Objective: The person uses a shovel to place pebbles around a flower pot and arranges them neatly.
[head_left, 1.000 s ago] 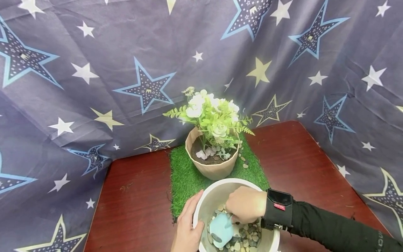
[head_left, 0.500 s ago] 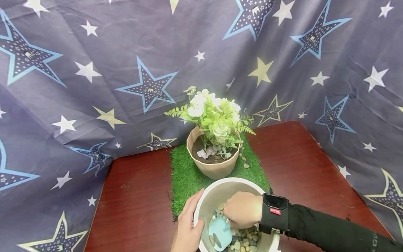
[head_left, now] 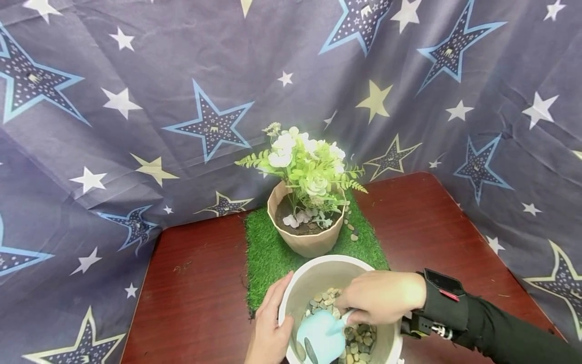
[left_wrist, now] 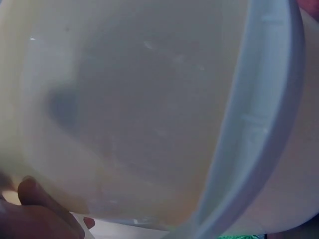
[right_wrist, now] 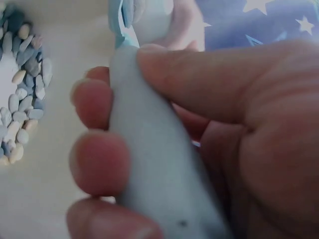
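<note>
Right hand (head_left: 386,297) pulled back, scoop (head_left: 320,334) lifted off pebbles (head_left: 359,339), fingers wrapped round its handle; left hand (head_left: 271,328) gripping bucket (head_left: 318,268) rim

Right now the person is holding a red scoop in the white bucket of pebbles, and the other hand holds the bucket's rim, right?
Not quite: the scoop is light blue, not red, as the head view shows. The right hand does grip it inside the white bucket of pebbles, and the left hand holds the rim.

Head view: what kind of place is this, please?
Probably a small staged tabletop set, not a garden: star-printed cloth hangs behind a red-brown table, with a flower pot standing on a fake grass mat.
</note>
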Demonstrator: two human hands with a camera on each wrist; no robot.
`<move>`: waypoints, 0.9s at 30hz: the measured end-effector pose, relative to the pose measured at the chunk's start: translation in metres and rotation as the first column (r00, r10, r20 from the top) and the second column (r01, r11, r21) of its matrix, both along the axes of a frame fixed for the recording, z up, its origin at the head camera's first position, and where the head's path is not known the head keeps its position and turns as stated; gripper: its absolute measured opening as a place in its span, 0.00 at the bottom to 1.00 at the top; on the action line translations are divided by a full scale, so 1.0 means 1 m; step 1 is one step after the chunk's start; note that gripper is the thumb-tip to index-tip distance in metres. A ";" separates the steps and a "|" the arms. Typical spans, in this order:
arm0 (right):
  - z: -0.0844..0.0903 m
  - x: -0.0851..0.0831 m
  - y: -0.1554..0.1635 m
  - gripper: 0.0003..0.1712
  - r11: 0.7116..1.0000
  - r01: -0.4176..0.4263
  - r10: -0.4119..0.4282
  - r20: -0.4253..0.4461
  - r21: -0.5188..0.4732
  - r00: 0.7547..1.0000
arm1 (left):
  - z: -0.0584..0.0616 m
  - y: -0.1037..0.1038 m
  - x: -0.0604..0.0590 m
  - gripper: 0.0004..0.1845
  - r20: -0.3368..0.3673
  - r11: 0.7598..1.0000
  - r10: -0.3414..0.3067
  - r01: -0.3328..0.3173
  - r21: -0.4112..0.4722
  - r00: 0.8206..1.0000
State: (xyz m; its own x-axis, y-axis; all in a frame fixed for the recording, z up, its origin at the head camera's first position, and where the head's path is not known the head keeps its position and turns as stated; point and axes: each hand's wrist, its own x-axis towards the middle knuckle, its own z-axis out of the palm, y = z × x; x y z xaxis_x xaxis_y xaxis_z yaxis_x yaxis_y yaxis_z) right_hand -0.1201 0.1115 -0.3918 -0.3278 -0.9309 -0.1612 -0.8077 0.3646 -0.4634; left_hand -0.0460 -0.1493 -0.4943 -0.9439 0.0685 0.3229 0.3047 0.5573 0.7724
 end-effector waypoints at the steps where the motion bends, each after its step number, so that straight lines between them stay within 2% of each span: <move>1: 0.000 0.000 0.003 0.12 1.000 -0.012 0.013 0.024 -0.014 1.000 | 0.000 -0.001 0.000 0.51 -0.006 1.000 0.003 -0.003 -0.016 1.000; 7: -0.001 -0.002 0.024 0.10 0.991 -0.047 0.061 0.112 -0.125 0.992 | 0.001 -0.002 0.000 0.51 -0.027 0.996 0.017 -0.019 -0.085 0.999; 15: -0.007 -0.001 0.044 0.08 0.986 0.042 -0.005 0.226 -0.160 0.974 | 0.006 -0.002 0.001 0.51 -0.011 0.993 0.017 -0.018 -0.113 1.000; 27: 0.005 -0.006 0.070 0.06 0.966 0.152 -0.108 0.209 -0.207 0.972 | 0.008 -0.010 0.003 0.50 -0.038 0.994 -0.016 0.012 -0.109 0.999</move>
